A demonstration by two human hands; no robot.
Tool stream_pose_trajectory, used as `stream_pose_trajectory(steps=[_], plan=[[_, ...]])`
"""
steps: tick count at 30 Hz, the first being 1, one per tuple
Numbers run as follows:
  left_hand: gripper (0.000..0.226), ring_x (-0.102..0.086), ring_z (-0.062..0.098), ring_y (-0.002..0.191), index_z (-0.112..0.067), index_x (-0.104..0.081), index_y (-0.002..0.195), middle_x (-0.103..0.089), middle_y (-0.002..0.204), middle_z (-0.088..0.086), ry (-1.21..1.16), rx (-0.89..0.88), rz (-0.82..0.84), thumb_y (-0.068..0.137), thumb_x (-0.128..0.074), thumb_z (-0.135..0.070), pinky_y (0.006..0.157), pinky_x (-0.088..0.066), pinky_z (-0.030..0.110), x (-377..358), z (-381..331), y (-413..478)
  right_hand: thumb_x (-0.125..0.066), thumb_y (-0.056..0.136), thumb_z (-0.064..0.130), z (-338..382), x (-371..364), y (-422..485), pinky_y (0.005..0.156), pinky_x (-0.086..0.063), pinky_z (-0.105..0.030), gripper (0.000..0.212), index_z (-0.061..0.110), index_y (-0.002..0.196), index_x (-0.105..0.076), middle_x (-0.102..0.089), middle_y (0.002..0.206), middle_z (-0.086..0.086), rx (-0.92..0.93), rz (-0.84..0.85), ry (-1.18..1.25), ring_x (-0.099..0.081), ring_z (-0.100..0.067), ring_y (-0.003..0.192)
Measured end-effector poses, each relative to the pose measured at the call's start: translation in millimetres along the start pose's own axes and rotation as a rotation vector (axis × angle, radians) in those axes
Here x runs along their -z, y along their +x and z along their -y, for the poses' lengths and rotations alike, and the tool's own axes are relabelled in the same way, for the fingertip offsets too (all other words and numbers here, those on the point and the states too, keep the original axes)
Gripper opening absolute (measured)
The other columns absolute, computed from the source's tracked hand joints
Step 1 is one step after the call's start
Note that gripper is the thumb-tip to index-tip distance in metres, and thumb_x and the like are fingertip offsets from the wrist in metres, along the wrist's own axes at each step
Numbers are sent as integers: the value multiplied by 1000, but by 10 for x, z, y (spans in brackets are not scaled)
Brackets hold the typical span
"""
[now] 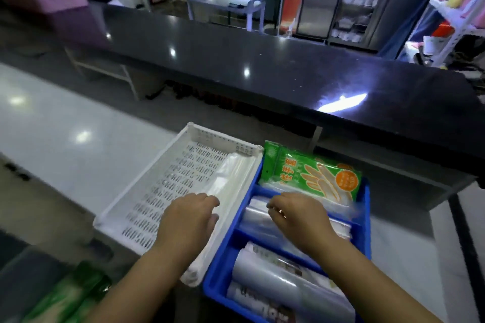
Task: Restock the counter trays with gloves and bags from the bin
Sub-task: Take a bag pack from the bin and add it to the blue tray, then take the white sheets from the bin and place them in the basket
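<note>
Beside white tray, both hands over blue bin.

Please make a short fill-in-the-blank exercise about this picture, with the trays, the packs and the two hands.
1. The tray with a slotted floor is ____ in colour.
2. The tray with dividers is ____ in colour.
3. The green glove pack lies at the ____ end of the tray with dividers.
4. The left hand is over the slotted tray and the right hand is over the ____ tray.

Missing words: white; blue; far; blue
</note>
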State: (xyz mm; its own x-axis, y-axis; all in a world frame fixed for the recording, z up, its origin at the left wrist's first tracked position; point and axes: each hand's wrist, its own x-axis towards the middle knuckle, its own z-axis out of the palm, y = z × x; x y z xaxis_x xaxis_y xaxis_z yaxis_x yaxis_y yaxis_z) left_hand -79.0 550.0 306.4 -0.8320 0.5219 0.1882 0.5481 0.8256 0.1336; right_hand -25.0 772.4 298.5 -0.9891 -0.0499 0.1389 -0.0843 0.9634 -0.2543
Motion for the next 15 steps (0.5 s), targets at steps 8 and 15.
stream_pose_trajectory(steps=[8,15], plan=[[17,-67,28,73,-19,-70,85,-72,80,2,21,402,82,69,-76,-22,58,-53,34,270,812,-879,-42,91,34,933,-287,354,63,-40,-30,23,24,97,-63,-66,92,3,318,110,-25,-60,-21,88],[12,-61,21,87,-24,-64,92,-68,92,-3,11,635,-33,83,-61,-31,66,-44,32,419,1824,-1616,-41,92,33,1961,-552,561,71,-47,-31,25,25,99,-63,-67,95,5,460,131,-44,-58,-18,90]])
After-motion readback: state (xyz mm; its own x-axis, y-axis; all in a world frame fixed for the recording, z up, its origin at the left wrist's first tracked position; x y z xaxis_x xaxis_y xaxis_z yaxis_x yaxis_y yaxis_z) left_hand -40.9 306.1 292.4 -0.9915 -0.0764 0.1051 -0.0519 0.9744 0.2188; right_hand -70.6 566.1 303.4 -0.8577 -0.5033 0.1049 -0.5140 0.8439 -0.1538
